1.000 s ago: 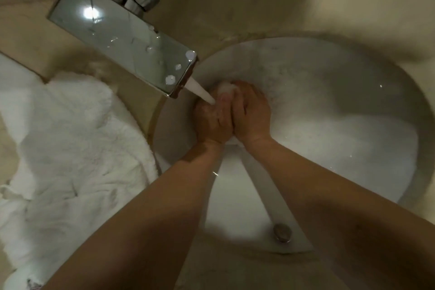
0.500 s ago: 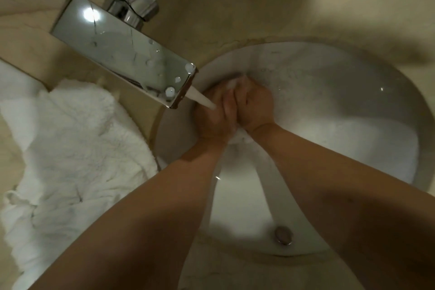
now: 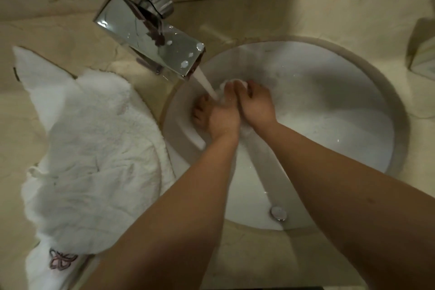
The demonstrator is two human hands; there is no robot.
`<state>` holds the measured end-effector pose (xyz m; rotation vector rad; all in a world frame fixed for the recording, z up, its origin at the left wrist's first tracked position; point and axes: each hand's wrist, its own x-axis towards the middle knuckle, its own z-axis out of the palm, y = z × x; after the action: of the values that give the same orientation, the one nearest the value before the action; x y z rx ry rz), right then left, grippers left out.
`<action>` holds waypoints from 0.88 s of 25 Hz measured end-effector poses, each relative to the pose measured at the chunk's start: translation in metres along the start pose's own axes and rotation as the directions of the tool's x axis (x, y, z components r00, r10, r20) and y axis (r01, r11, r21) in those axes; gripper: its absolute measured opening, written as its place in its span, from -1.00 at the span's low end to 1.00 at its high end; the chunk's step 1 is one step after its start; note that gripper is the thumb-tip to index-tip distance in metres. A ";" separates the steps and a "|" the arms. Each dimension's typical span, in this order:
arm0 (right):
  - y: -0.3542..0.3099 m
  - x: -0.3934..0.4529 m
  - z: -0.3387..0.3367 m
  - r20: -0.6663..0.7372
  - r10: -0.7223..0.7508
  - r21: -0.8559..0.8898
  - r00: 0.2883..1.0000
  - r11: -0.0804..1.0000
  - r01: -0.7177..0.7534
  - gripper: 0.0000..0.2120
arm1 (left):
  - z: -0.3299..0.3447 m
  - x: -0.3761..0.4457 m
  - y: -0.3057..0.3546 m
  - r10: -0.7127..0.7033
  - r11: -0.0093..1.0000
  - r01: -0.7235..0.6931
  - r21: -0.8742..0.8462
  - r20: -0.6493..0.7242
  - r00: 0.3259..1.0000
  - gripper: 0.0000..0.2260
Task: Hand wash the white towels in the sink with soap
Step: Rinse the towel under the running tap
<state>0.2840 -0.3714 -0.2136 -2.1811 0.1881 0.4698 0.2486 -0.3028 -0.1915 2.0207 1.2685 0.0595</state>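
Both of my hands are in the round white sink (image 3: 329,92), pressed side by side under the running water (image 3: 207,82). My left hand (image 3: 216,115) and my right hand (image 3: 254,106) are closed on a small wet white towel (image 3: 231,82); only a soapy bunch of it shows above the fingers and a bit below the wrists. The water stream falls from the flat chrome faucet (image 3: 150,35) onto my left hand. A pile of white towels (image 3: 94,153) lies on the counter left of the sink.
The beige stone counter (image 3: 306,12) surrounds the sink. A chrome drain plug (image 3: 278,213) sits at the near side of the basin. A pale soap dish or box (image 3: 423,54) stands at the right edge. One towel at bottom left carries a dark embroidered mark (image 3: 61,261).
My hands stay together on the towel under the stream, shifting slightly as they rub. The view has moved, so the faucet and sink sit further right in the frame.
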 end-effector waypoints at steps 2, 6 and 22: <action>-0.008 -0.003 0.000 0.012 0.004 0.034 1.000 0.999 -0.004 -0.44 | -0.009 0.005 0.005 -0.153 0.986 0.164 -0.040 0.199 0.968 -0.21; -0.011 -0.019 -0.005 0.021 -0.051 0.119 0.998 0.992 0.048 -0.61 | -0.025 0.002 0.000 -0.226 0.917 0.319 -0.241 0.345 0.911 -0.23; -0.024 -0.027 0.006 -0.054 -0.227 0.069 0.972 0.971 0.231 -0.52 | -0.031 0.006 -0.012 0.246 0.902 -0.192 -0.387 0.094 0.965 -0.61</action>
<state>0.2647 -0.3531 -0.1883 -2.1091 -0.0222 0.2781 0.2298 -0.2783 -0.1783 1.7882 0.8591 0.2445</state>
